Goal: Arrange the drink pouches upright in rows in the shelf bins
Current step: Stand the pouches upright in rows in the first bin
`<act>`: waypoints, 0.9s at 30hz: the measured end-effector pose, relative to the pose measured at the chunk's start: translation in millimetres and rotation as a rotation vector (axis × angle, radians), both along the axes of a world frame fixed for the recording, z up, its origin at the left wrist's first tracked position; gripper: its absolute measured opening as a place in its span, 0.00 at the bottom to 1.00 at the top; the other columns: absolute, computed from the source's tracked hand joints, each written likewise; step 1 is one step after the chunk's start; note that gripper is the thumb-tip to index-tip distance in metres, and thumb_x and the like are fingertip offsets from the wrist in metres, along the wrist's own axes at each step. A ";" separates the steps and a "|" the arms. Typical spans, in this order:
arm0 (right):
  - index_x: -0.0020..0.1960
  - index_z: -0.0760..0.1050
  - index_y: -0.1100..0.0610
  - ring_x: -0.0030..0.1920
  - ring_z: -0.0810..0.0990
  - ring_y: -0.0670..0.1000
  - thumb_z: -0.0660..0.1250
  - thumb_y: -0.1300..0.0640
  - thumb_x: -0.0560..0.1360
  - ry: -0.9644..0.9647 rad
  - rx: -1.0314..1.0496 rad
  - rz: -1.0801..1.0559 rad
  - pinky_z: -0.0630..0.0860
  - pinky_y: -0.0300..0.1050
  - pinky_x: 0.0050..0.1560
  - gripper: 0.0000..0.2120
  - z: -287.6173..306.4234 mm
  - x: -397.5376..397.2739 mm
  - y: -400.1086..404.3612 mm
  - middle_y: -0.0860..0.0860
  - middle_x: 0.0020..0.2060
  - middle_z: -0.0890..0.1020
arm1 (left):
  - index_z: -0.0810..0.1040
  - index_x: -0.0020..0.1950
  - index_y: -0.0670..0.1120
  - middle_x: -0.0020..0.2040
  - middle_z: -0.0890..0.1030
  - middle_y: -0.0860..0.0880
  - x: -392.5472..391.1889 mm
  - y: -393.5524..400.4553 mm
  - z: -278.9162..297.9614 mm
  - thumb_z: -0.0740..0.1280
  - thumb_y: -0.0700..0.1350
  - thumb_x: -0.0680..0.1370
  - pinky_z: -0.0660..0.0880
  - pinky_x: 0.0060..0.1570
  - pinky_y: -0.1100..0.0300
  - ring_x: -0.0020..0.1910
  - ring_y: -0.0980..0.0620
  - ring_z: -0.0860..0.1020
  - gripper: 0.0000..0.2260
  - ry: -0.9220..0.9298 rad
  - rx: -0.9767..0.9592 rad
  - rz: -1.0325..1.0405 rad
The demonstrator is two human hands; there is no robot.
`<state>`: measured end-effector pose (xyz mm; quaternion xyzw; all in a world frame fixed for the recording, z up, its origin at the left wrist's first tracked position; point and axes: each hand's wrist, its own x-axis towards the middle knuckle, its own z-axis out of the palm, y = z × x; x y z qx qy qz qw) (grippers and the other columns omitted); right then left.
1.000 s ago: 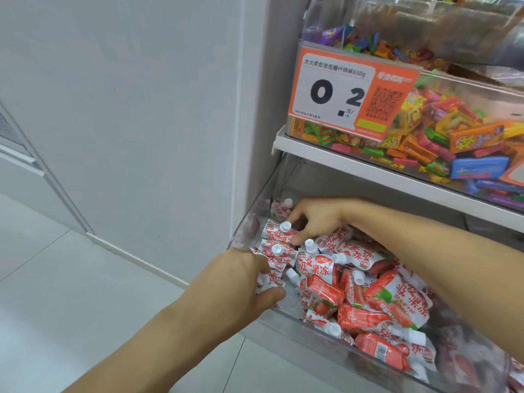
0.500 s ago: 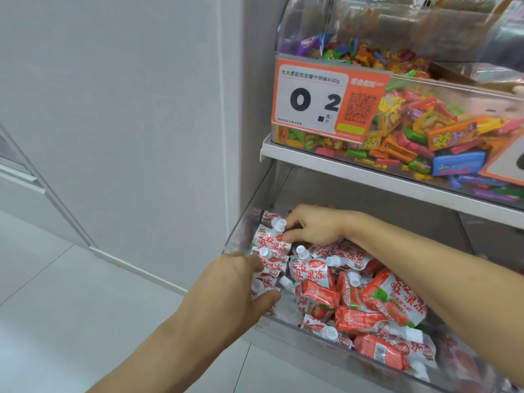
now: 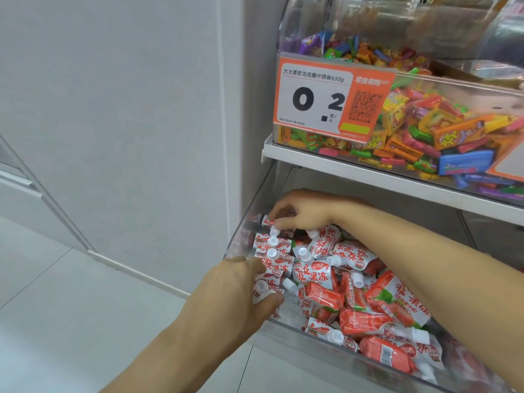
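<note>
Head cam: pouches [image 3: 312, 275] look soft, light, slick w/ stiff white caps, so best pinched at the cap. Red-white strawberry packs, piled in the lower clear bin [image 3: 297, 340], a row upright at left. Left hand [image 3: 241, 290] grips near ones; right hand [image 3: 300, 212] pinches a far one.

You have two clear plastic shelf bins [image 3: 283, 330] in view, one orange-and-white price card [image 3: 331, 100], and red-and-white white-capped drink pouches [image 3: 314, 275] too heaped to count.
</note>
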<state>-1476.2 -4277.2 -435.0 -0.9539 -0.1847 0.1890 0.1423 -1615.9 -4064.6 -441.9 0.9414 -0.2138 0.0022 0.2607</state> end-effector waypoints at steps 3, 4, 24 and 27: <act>0.71 0.72 0.53 0.64 0.78 0.50 0.71 0.41 0.74 0.082 0.032 -0.011 0.73 0.46 0.65 0.29 2.2 -3.1 1.3 0.48 0.65 0.78 | 0.77 0.56 0.53 0.51 0.79 0.56 -0.8 -0.7 -0.2 0.66 0.64 0.73 0.74 0.48 0.60 0.50 0.56 0.77 0.18 -0.008 0.014 -0.002; 0.74 0.68 0.52 0.67 0.75 0.49 0.72 0.37 0.71 0.118 0.014 -0.012 0.71 0.46 0.69 0.37 3.4 -4.8 3.3 0.48 0.69 0.75 | 0.77 0.56 0.54 0.51 0.79 0.56 -0.4 -0.8 -0.3 0.66 0.63 0.73 0.74 0.49 0.60 0.50 0.56 0.77 0.18 -0.009 0.018 -0.003; 0.48 0.81 0.56 0.43 0.82 0.53 0.60 0.32 0.74 0.119 -0.095 -0.093 0.77 0.48 0.42 0.28 -14.5 -4.4 30.9 0.52 0.42 0.84 | 0.70 0.59 0.58 0.53 0.79 0.57 -3.1 -7.7 -3.0 0.65 0.64 0.74 0.68 0.43 0.66 0.51 0.55 0.77 0.18 -0.031 0.042 0.036; 0.47 0.82 0.58 0.42 0.83 0.52 0.62 0.36 0.76 0.181 0.059 -0.183 0.77 0.48 0.46 0.25 -17.6 -3.0 30.4 0.53 0.43 0.85 | 0.69 0.55 0.57 0.48 0.77 0.57 -1.0 -5.7 -4.1 0.66 0.65 0.73 0.65 0.39 0.65 0.46 0.55 0.76 0.18 -0.005 0.050 0.044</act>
